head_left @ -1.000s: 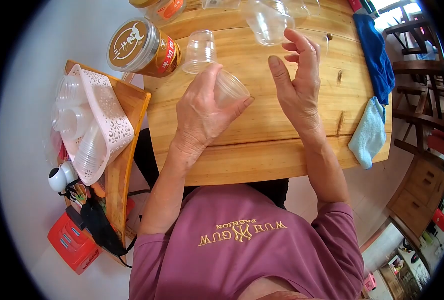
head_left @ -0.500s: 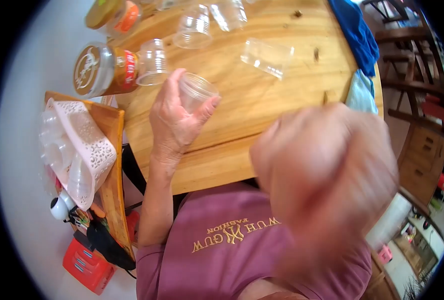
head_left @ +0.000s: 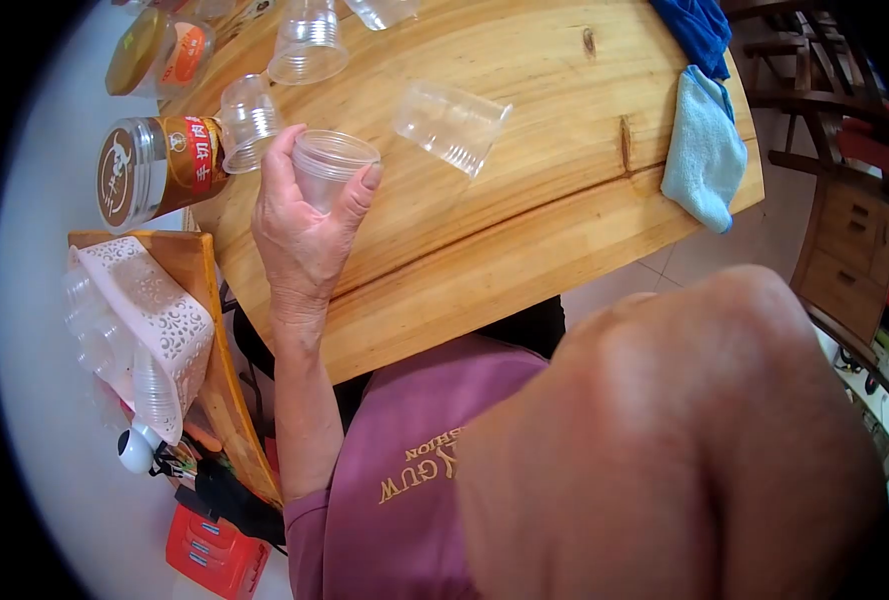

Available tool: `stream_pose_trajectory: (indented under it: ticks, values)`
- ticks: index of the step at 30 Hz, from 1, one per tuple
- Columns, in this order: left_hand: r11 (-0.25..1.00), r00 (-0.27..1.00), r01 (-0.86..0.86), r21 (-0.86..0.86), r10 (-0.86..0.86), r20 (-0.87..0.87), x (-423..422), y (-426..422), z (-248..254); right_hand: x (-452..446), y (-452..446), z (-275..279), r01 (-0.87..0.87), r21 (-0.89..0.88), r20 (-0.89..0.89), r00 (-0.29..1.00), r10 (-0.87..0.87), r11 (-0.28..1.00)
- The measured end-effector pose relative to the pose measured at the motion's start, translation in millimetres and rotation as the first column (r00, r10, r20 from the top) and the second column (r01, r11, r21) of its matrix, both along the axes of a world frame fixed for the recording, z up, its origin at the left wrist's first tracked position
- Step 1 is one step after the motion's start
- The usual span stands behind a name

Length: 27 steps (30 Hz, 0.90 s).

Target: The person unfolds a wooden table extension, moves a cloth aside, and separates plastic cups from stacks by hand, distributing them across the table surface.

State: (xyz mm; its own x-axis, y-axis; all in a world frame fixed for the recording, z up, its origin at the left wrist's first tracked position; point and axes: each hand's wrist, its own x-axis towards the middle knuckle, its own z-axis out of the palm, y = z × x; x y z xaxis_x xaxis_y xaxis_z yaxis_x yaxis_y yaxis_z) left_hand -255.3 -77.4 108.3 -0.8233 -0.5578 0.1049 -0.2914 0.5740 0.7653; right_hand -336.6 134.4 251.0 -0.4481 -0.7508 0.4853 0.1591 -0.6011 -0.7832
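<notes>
A: State the condition of the left hand.
B: Holding the clear cup, thumb on its right side and fingers curled against its left. The cup lies within the grip, mouth up, rim exposed above the palm.
A: Single or nested?
B: Several ridges show near the rim; cannot tell.
A: Position, by the tub?
B: Cup and left hand are to the tub's right, over the table.
A: Right hand?
B: Close to the camera, well apart from the tub, knuckles showing. Fingertips are hidden; cannot tell whether it grips anything.
A: Other items?
B: An inverted cup stands just right of the tub. A fallen cup lies on its side farther right. The basket is below the tub in view; the light cloth hangs over the table's right edge.
</notes>
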Motion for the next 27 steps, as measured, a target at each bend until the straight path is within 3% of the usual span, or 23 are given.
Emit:
stream_pose_trajectory:
  ticks: [12,16,20,23,25,27]
  values:
    - [0.999,1.000,0.013,0.030,-0.012,-0.022,1,-2,-2,-5,-1,2,0.080,0.106,-0.103,0.992,-0.069,0.991]
    - [1.000,1.000,0.011,0.017,-0.011,-0.008,1,-1,-1,-18,-12,-5,0.189,0.217,-0.209,0.967,-0.143,0.958]
    - [0.998,0.998,0.055,-0.044,-0.055,-0.020,2,-1,2,-34,-32,-32,0.341,0.381,-0.370,0.908,-0.197,0.859]
    - [0.994,0.995,0.072,-0.084,-0.078,-0.062,2,3,1,-38,-35,-87,0.358,0.441,-0.399,0.900,-0.177,0.823]
    - [0.995,0.995,0.076,-0.061,-0.079,-0.057,0,7,4,-42,-32,-114,0.644,0.280,-0.801,0.565,-0.196,0.712]
    - [0.998,0.997,0.058,-0.024,-0.059,-0.052,1,7,5,-38,-27,-114,0.647,0.303,-0.810,0.561,-0.168,0.699]
